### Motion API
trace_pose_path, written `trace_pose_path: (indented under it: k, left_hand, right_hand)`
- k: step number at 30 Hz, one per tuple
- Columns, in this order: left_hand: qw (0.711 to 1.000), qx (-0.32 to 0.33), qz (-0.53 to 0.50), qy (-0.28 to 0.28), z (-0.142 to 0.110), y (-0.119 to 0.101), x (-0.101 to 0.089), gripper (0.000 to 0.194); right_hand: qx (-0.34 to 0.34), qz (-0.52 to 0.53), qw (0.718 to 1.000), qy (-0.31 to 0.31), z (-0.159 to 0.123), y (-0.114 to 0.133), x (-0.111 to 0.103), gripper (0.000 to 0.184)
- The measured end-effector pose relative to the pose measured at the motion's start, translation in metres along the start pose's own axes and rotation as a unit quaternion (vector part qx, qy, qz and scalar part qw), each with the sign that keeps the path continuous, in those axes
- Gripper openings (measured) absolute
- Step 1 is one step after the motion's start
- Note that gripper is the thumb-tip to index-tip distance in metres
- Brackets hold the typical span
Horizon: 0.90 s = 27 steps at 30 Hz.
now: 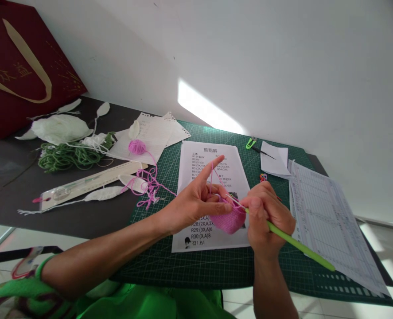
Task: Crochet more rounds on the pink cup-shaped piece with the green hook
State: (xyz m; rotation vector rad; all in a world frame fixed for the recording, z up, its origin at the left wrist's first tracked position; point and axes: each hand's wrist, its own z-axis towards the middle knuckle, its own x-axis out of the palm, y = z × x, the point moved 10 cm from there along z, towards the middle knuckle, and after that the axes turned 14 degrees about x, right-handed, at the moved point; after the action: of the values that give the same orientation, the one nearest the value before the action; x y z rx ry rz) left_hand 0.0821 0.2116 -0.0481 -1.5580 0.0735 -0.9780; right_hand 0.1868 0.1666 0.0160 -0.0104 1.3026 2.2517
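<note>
A pink crocheted piece (227,220), rounded in shape, is pinched between the thumb and fingers of my left hand (203,195). The index finger of that hand points up with pink yarn looped over it. My right hand (266,215) grips a crochet hook (302,249) with a lime green handle. The hook's thin metal tip meets the upper edge of the crocheted piece. From my left hand the yarn runs left to a loose pink tangle (146,184) and a small pink ball (137,147). Under both hands lies a printed pattern sheet (212,153).
A green cutting mat (169,170) covers much of the dark table. To the left are white yarn (61,128), green yarn (73,156), a ruler (93,184) and white leaf-shaped pieces (105,193). Green snips (250,142), tweezers (263,153) and written sheets (332,212) lie right. A red bag (23,57) stands back left.
</note>
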Motion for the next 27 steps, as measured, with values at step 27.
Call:
trace_pose_path:
  k: [27]
  left_hand:
    - [1.000,-0.001,0.004,-0.007,-0.0007,-0.0029,-0.0058,0.095]
  right_hand:
    - [-0.011,0.048,0.989,0.141,0.0069,0.0032,0.0040,0.029]
